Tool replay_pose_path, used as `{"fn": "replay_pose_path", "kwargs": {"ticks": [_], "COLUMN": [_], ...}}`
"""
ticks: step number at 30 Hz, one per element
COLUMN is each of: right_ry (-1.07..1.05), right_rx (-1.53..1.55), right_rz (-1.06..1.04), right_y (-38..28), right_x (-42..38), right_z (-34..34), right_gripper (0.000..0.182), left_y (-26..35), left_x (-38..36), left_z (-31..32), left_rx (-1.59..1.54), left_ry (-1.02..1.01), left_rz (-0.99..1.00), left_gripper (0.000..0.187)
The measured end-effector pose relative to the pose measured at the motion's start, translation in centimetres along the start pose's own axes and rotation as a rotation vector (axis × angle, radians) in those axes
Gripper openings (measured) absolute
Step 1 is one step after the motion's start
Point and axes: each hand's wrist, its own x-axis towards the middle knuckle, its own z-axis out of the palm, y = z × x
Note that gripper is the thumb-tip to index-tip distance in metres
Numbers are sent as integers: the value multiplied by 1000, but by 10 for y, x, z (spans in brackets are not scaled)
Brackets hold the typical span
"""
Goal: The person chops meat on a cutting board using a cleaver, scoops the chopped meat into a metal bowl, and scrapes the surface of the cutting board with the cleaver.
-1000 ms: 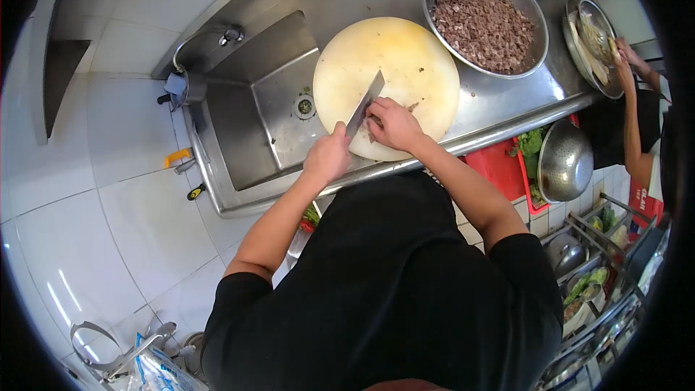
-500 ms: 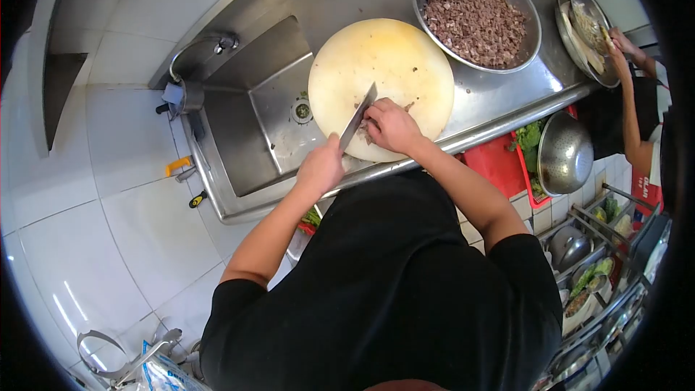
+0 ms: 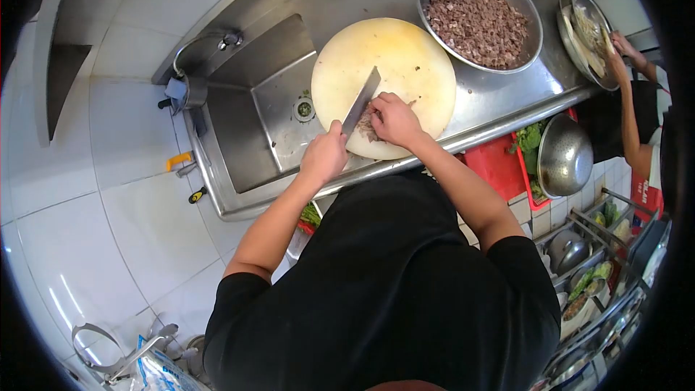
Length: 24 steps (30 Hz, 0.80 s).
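My left hand (image 3: 324, 156) is wrapped round the handle of a cleaver-like knife (image 3: 363, 101), its broad blade pointing up and away over a round, pale chopping board (image 3: 347, 51). Close to the blade's right side, my right hand (image 3: 395, 120) has its fingers curled down on a piece of brownish meat (image 3: 373, 129), partly hidden beneath them. Cut bits of that meat lie between the blade and my fingers. A few small scraps dot the board. Behind it on the right stands a large steel bowl (image 3: 535, 36) heaped with diced brown meat (image 3: 474, 23).
Left of the board is a steel sink (image 3: 235, 137) with a tap (image 3: 230, 40). A metal colander (image 3: 565, 156) leans by a red crate (image 3: 523, 166) of greens below the counter edge. At far right, another person's hands (image 3: 621, 51) work over a basin (image 3: 572, 47).
The knife has shifted slightly away from my right hand, and its blade sits higher on the board. More cut meat shows between them. My right hand still rests on the meat.
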Motion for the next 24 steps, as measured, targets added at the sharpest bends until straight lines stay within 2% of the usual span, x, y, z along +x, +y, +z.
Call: {"fn": "replay_pose_path", "kwargs": {"ticks": [5, 8, 11, 14, 17, 20, 24], "right_ry": [-1, 20, 15, -43, -45, -23, -24], "right_rx": [-46, -53, -44, -77, -67, -31, -9], "right_rz": [-7, -9, -17, 26, 5, -8, -38], "right_y": [0, 2, 7, 3, 7, 8, 13], "right_x": [-2, -5, -7, -7, -7, -7, -11], "right_z": [1, 5, 7, 3, 2, 1, 0], "right_gripper": [8, 9, 10, 11, 12, 13, 12], "left_y": [6, 5, -2, 18, 17, -2, 2], "left_x": [-25, -41, -36, -2, -5, -39, -22], "left_z": [-8, -12, 7, 23, 11, 10, 33], "left_rx": [8, 24, 21, 74, 78, 58, 23], "left_ry": [-8, -101, -119, -105, -116, -141, -79], "left_rz": [1, -83, -58, -95, -68, -86, -90], "left_gripper": [21, 21, 22, 24, 25, 23, 24]}}
